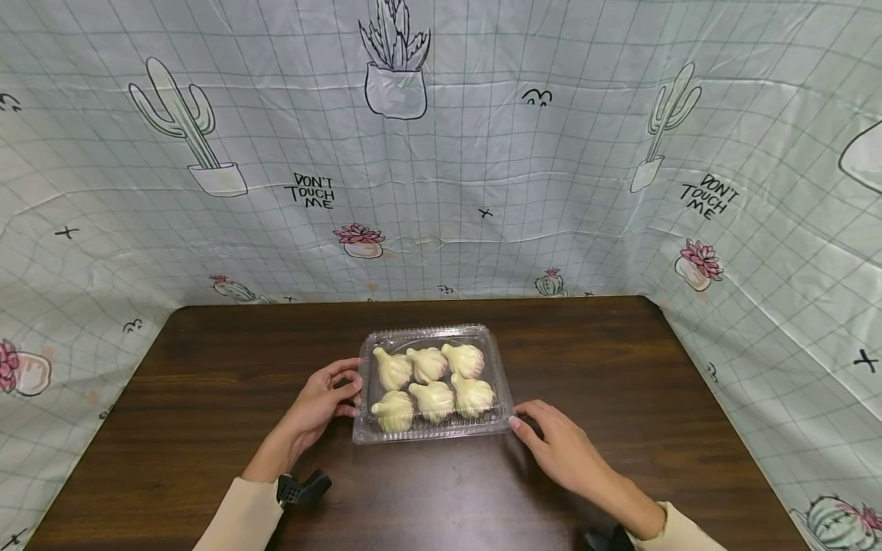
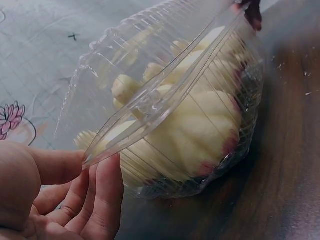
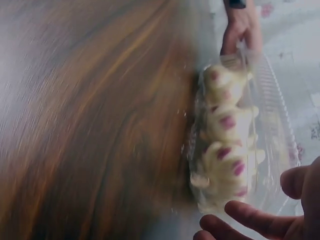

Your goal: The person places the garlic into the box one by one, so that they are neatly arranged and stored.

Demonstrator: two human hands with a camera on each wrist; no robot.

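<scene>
A clear plastic clamshell box [image 1: 434, 438] sits over the middle of the table with several pale garlic bulbs [image 1: 432, 401] in two rows, pink-tinged at their bases. At the box's left side is my left hand [image 1: 318, 405]; the left wrist view shows its thumb and fingers pinching the rim. Lid and base edges bow slightly apart beside that pinch. My right hand [image 1: 561, 448] is at the near right corner, thumb tip against it. In the right wrist view the thumb and fingers [image 3: 250, 216] stand spread around the corner, blurred.
The dark wooden table [image 1: 241, 360] reaches back to a hanging cloth [image 1: 441, 168] printed with cacti, which also encloses both sides. Black wrist straps [image 1: 303, 487] sit at the sleeve ends.
</scene>
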